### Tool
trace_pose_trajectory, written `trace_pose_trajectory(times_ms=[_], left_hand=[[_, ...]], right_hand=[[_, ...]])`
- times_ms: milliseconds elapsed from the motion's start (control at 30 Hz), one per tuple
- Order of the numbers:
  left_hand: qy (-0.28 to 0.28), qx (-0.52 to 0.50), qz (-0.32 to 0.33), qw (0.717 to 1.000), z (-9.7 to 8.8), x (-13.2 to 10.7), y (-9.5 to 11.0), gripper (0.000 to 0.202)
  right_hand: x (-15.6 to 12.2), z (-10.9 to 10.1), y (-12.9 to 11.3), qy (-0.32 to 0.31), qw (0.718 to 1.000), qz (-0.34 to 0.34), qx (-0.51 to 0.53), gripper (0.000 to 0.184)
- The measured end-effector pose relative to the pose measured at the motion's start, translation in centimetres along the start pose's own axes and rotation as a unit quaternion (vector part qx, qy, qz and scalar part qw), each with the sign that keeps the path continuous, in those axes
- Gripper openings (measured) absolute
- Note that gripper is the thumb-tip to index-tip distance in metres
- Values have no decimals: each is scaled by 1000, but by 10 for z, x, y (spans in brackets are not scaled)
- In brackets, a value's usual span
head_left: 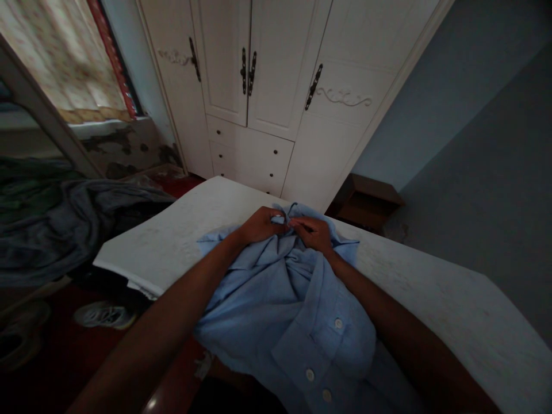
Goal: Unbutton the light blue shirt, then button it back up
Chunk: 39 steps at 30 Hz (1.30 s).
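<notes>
A light blue button-up shirt (267, 299) lies bunched over the near side of the white table and hangs past its edge toward me. Its cuff, with several pale buttons, faces up at the lower right. My left hand (264, 224) pinches the fabric near the shirt's far end. Close beside it, my right hand (314, 233) grips the same gathered part, with the fingertips of both hands almost meeting. Whatever small piece sits between the fingertips is too dim to make out. Folds of cloth spread out on both sides of the hands.
The white table (414, 276) extends left and right of the shirt. Beyond it stands a white wardrobe (276, 69) with dark handles. Grey bedding (95, 224) is heaped at left, a shoe (103, 315) lies on the red floor, and a brown cabinet (371, 201) is at right.
</notes>
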State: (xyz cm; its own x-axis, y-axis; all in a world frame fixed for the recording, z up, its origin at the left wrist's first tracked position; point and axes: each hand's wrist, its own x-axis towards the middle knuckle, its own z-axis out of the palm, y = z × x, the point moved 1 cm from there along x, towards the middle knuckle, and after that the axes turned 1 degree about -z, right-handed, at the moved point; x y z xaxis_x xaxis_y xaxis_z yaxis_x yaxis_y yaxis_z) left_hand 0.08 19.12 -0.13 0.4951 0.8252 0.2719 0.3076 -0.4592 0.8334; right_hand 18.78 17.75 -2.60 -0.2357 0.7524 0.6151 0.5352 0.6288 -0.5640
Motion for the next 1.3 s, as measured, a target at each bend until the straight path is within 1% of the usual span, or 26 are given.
trace_pose_trajectory(times_ms=[67,167,267,333,400,500,567,633,700,733,767,800,833,900,933,967,1000,1067,1100,1167,1200,1300], left_hand=[[0,-3,-6,1000,0,1,-1,18],[8,-20,-6,1000,1,1,-1,18],[17,-33,-5,999,2,1,0,21],[32,-32,-2,999,2,1,1,21],[70,-31,1,997,0,1,2,19],[160,-13,-5,987,-5,1,1,16],[221,31,-1,975,-9,0,1,16],[272,118,21,955,-12,-3,2,20],[303,228,57,924,-14,-6,6,34],[306,278,78,907,-14,-8,8,39],[298,317,101,895,-14,-9,10,40],[275,344,126,889,-13,-10,12,37],[237,359,152,890,-11,-11,14,32],[131,368,187,901,-6,-11,16,24],[81,368,191,907,-4,-10,16,22],[43,367,184,911,-2,-9,15,22],[21,365,171,915,0,-8,15,23],[7,362,141,921,1,-7,13,25],[5,359,129,924,1,-7,12,27],[6,356,110,928,1,-6,9,32],[8,357,101,928,1,-6,7,36],[6,354,88,931,1,-5,4,41]], right_hand=[[0,0,-1,1,1000,-1,-16,24],[0,1,-2,29,999,24,-33,25],[0,3,1,66,995,61,-38,20],[1,4,3,82,993,74,-30,17],[1,3,4,100,991,86,-11,18],[1,2,5,126,987,98,27,21],[1,1,5,136,984,96,56,22],[1,2,4,134,984,87,81,22],[1,2,4,130,984,77,93,21],[0,3,4,128,985,72,94,21],[0,3,4,126,985,68,94,21],[0,4,4,123,986,65,95,21],[0,4,4,118,986,61,98,21],[0,5,4,105,988,52,103,21],[0,5,4,98,989,49,102,21],[0,5,3,95,990,49,96,21],[0,5,3,98,990,52,86,22],[0,4,1,113,990,62,58,25],[0,3,1,120,990,61,42,30],[0,1,-1,122,992,42,11,43],[0,0,-1,116,993,27,-6,46],[-1,-2,-2,94,994,1,-50,44]])
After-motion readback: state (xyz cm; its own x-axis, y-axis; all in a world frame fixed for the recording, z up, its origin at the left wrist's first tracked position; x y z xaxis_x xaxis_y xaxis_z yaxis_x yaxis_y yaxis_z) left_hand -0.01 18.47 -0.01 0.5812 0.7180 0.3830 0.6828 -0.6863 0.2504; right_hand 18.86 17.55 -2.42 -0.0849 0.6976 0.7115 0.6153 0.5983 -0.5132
